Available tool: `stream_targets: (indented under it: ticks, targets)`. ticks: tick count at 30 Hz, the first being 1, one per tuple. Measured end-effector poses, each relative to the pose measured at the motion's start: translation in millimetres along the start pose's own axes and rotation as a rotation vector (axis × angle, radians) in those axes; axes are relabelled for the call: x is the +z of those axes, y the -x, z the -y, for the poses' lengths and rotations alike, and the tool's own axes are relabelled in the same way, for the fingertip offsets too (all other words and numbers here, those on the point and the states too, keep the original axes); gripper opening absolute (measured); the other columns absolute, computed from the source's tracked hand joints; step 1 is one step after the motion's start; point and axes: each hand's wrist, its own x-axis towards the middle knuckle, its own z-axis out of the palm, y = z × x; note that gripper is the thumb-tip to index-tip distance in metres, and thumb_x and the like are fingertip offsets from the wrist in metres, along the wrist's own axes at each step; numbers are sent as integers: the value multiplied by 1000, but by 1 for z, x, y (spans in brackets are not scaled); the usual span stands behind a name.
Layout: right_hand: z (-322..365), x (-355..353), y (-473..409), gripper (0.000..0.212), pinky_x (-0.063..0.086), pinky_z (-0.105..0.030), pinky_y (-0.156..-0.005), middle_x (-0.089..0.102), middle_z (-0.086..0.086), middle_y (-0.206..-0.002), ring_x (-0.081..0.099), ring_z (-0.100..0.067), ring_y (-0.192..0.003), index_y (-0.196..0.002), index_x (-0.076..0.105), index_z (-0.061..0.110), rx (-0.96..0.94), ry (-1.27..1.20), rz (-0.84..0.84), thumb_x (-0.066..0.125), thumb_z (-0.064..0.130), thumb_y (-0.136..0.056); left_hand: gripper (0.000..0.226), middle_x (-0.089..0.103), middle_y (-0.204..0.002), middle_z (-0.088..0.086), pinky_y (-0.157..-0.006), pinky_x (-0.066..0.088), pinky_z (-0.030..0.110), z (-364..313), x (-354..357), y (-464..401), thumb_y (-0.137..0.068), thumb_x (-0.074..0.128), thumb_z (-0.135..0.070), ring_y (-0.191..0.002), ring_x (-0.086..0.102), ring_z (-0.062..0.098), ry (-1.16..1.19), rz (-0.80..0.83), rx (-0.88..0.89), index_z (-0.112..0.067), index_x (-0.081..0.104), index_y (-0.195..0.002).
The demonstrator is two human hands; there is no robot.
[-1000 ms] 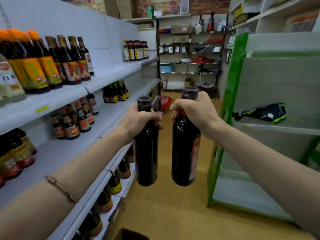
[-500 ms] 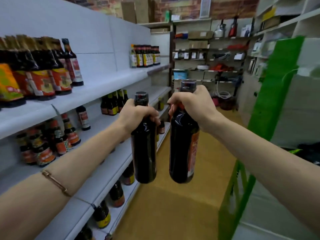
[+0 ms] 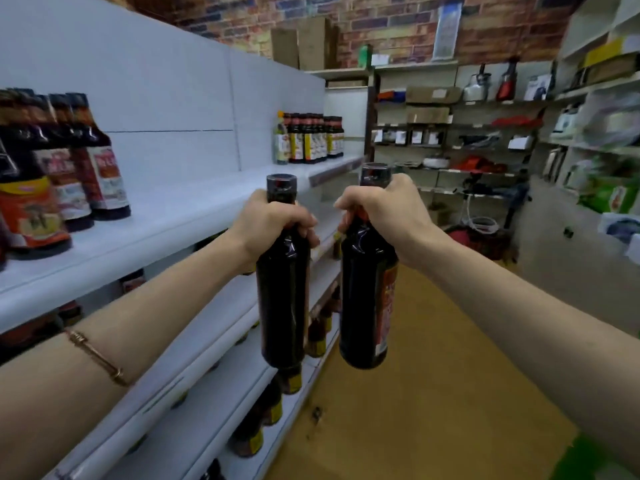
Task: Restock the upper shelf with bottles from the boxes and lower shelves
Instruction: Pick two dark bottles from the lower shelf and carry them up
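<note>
Two bottles [image 3: 282, 271] held, upper shelf [image 3: 180, 216] left

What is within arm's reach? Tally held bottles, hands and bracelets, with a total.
Dark bottles: 2, each gripped at the neck
Hands: 2, left hand, right hand
Bracelet: 1
Total: 5

Single view only, head-worn wide-angle camera, nothing shared with second view. Looks forward and slightly down along shop aisle toward brick wall [image 3: 381, 26] at top of frame. Upper shelf [image 3: 166, 220] runs close along left side, receding to centre. Both forearms enter from lower corners; left hand [image 3: 273, 220] and right hand [image 3: 384, 209] sit near lens at frame centre. Floor [image 3: 433, 393] fills lower right. Edges bend with lens distortion.
</note>
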Motion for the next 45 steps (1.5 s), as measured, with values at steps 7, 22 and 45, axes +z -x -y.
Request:
stream_targets:
  ticks: [7, 22, 45]
  targets:
    - [-48, 56, -132, 36, 50, -33, -64, 69, -11, -57, 59, -23, -56, -40, 63, 10, -38, -166, 219, 66, 11, -76, 31, 61, -64, 24, -53, 51, 23, 31, -50, -80, -71, 62, 5, -51, 60, 25, -117, -194, -14, -6, 53, -43]
    - [-22, 198, -304, 25, 47, -32, -65, 67, -14, -56, 55, -25, -56, -50, 60, 6, -151, -424, 724, 65, 8, -75, 25, 65, -58, 17, -75, 49, 33, -3, -170, -146, -72, 58, -2, -66, 60, 31, -256, -763, -42, -5, 53, -47]
    - [0, 370, -361, 20, 48, -26, -56, 66, -12, -55, 57, -21, -51, -54, 63, 2, -155, -463, 911, 63, 10, -73, 25, 66, -62, 23, -57, 48, 30, -2, -286, -170, -77, 56, 3, -52, 60, 27, -501, -1055, -58, -2, 57, -53]
